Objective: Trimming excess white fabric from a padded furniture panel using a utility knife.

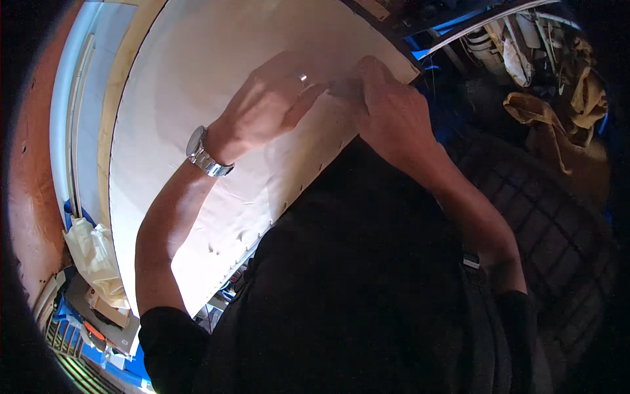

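A large cream-coloured covered panel (pixel 197 98) lies under my hands, its surface faintly puckered. Small dark marks, like tacks or staples, run along its near slanting edge. My left hand (pixel 272 98), with a ring and a metal-band watch (pixel 206 155), is curled over the panel, thumb and fingers drawn together. Close to the panel's right corner, my right hand (pixel 396 115) is closed, knuckles up. Between the two hands is a dark, blurred patch; what they pinch there is hidden.
At the left lie a pale plastic bag (pixel 95 256) and a cluttered pile with a grey box (pixel 118 328). A light-blue curved rim (pixel 60 118) borders the panel's far left. Brown cloth scraps (pixel 535 115) hang at the right, above a dark gridded surface (pixel 531 217).
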